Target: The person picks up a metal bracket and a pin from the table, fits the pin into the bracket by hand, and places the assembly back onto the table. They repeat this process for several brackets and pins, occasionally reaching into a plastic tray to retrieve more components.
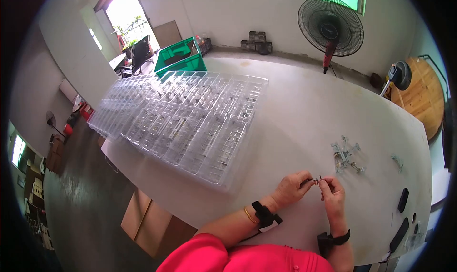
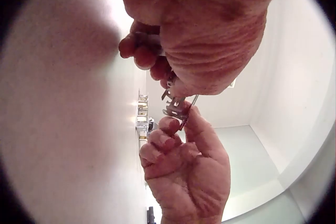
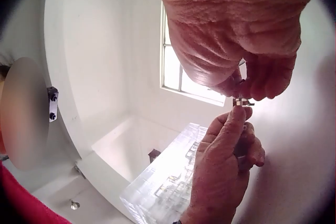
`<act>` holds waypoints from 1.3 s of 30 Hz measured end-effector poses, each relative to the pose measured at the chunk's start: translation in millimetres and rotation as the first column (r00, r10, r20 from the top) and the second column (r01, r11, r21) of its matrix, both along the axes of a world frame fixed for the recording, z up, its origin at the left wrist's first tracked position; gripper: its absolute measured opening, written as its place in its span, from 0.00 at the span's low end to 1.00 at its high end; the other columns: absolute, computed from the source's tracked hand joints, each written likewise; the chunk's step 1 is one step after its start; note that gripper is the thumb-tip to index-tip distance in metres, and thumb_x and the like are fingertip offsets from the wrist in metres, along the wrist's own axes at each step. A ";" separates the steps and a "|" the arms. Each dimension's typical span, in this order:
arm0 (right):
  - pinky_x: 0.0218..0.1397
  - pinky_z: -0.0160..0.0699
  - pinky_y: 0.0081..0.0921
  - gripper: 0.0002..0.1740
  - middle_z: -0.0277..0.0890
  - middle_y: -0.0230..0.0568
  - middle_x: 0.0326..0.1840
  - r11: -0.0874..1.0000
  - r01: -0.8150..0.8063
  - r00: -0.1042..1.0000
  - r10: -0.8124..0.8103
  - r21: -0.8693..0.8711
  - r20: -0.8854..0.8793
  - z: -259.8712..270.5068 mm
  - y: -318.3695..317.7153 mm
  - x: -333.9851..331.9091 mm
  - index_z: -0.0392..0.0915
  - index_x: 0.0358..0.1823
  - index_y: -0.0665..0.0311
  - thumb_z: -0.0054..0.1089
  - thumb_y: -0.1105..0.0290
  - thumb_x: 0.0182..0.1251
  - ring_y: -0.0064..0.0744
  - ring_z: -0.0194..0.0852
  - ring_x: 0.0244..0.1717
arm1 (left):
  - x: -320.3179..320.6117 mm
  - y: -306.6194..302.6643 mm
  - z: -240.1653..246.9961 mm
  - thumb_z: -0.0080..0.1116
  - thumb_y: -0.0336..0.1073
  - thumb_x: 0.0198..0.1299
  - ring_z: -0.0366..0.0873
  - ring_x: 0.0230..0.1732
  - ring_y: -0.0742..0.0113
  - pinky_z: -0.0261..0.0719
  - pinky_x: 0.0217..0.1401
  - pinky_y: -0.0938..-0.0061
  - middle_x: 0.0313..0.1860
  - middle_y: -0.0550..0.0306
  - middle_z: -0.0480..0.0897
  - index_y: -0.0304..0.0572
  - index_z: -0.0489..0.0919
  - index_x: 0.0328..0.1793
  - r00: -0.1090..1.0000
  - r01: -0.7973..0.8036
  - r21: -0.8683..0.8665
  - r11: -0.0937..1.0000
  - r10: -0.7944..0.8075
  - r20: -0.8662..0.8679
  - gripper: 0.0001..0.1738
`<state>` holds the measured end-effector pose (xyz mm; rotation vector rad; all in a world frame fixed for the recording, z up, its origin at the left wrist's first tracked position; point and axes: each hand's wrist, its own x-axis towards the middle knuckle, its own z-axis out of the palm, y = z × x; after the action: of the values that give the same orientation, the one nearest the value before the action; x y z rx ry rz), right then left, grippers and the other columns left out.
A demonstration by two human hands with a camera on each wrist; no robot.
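Both hands meet low over the white table, fingertips close together around a small slotted metal fitting (image 2: 176, 107). My left hand (image 1: 291, 188) pinches the fitting from one side, its other fingers curled under. From the other side, my right hand (image 1: 333, 198) pinches it between thumb and forefinger, where a thin metal pin (image 2: 189, 111) sticks out past the fingertips. In the right wrist view, fingers cover most of the fitting. Just beyond the right hand lies a loose pile of similar-looking metal pieces (image 1: 345, 155).
Clear compartment boxes (image 1: 190, 122) full of small parts cover the table's left, with a green crate (image 1: 195, 65) behind. Several metal pieces (image 1: 397, 162) lie farther right. Two black objects, one short (image 1: 403, 200) and one longer (image 1: 399, 235), lie near the right edge.
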<state>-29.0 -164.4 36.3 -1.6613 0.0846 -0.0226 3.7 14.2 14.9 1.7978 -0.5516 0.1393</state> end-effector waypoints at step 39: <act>0.32 0.70 0.21 0.09 0.73 0.28 0.27 1.000 -0.028 1.000 0.028 -0.004 0.008 10.9 -2.3 -5.0 0.76 0.47 0.66 0.53 0.68 0.78 0.17 0.67 0.28 | -1.9 3.0 8.0 0.58 0.33 0.73 0.66 0.25 0.84 0.64 0.26 0.85 0.27 0.71 0.73 0.40 0.79 0.46 0.862 0.019 -0.318 0.948 -0.177 -0.475 0.05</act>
<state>-34.0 -166.7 47.1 -1.6661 0.0551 -0.0078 1.8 17.2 22.9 1.4213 -0.2300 -0.2974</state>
